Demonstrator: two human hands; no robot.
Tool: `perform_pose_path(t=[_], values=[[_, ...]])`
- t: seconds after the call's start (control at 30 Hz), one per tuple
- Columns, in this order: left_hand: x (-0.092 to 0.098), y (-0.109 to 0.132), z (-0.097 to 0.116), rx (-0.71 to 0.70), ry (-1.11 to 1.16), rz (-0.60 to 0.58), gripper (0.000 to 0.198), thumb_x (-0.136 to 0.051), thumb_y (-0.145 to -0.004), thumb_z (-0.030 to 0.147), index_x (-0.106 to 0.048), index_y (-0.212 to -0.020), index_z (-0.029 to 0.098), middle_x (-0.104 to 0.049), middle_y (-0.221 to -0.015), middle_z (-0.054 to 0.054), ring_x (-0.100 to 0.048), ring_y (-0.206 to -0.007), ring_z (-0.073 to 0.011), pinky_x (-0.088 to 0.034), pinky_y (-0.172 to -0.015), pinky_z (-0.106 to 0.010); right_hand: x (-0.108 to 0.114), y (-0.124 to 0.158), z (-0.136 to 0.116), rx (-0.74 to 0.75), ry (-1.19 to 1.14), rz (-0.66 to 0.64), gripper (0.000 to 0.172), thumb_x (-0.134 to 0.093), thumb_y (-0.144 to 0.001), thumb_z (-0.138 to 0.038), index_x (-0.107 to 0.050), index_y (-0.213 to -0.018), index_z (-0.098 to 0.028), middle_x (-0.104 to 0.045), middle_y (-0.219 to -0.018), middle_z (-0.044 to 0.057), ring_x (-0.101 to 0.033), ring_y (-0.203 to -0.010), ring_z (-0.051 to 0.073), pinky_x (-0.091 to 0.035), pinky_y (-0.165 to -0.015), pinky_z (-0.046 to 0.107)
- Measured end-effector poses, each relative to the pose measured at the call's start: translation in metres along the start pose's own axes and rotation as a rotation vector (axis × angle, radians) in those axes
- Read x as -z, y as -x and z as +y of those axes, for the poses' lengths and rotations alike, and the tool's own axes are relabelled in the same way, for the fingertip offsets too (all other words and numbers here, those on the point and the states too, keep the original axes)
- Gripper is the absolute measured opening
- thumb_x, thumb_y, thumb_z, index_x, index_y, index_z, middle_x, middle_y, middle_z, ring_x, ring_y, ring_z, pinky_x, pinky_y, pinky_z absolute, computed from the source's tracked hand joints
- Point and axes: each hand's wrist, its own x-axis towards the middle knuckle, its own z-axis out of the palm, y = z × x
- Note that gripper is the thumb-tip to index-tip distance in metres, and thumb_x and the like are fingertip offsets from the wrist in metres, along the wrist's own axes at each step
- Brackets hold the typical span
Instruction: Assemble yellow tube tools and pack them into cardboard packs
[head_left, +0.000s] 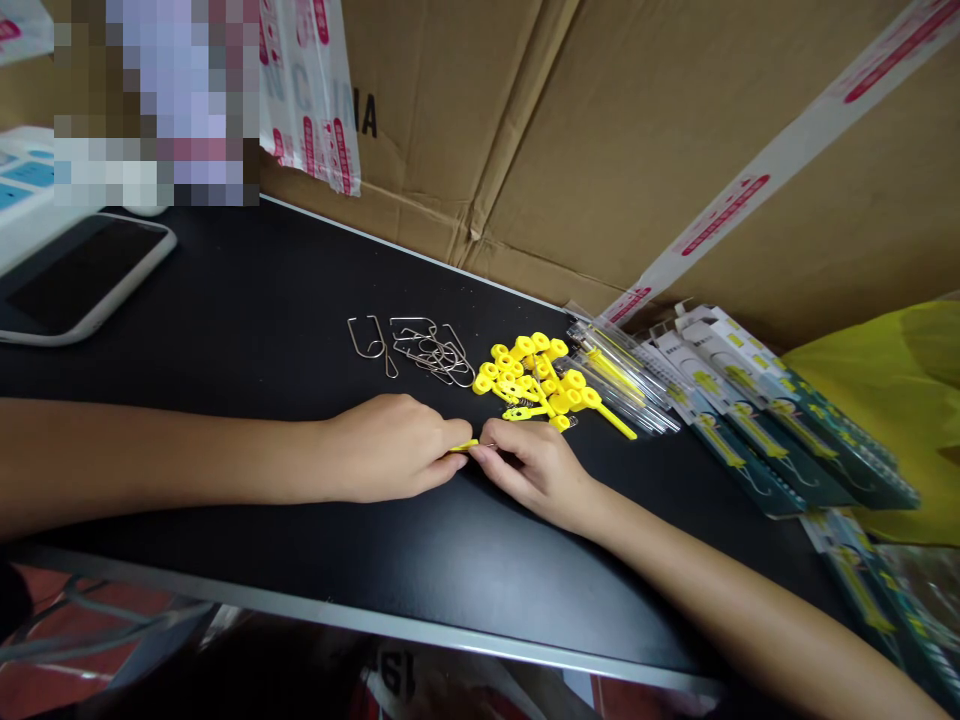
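Observation:
My left hand [394, 445] and my right hand [536, 465] meet fingertip to fingertip low on a black table [247, 320]. Both are closed in a pinch on one small yellow plastic piece [463, 446], which shows between them with a thin wire at its right end. Just beyond the hands lies a heap of yellow plastic pieces [536, 375]. To its left sits a loose pile of bent metal wire hooks [420, 350].
Clear sleeves holding yellow parts [626, 380] and printed packaged cards [757, 415] lie at the right. A yellow bag [900, 390] is beyond them. Cardboard boxes [600, 140] wall off the back. A white-edged phone [82, 275] rests at the far left.

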Motion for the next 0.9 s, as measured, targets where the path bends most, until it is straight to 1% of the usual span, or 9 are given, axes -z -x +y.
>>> perform_pose_path(t=[0.3,0.9], values=[[0.0008,0.0012,-0.0001,0.022,0.035,-0.009,0.013,-0.049,-0.089,0.026,-0.055,-0.079,0.019,-0.062,-0.061,0.001,-0.06,-0.054,-0.0178,-0.027,-0.047,-0.028,-0.0006,-0.0007,0.0007,0.027,-0.017,0.012,0.031,-0.049,-0.091,-0.021,-0.039,-0.062,-0.019,-0.037,-0.055,-0.006,-0.035,-0.048,0.007,-0.027,-0.049,0.019],[0.001,0.0005,-0.0002,0.008,0.03,0.002,0.014,-0.049,-0.088,0.025,-0.056,-0.078,0.019,-0.061,-0.06,0.001,-0.061,-0.055,-0.0166,-0.028,-0.047,-0.026,-0.0003,-0.0015,-0.0007,0.046,-0.019,0.007,0.032,-0.049,-0.091,-0.021,-0.039,-0.061,-0.019,-0.038,-0.055,-0.005,-0.036,-0.049,0.007,-0.028,-0.049,0.02]])
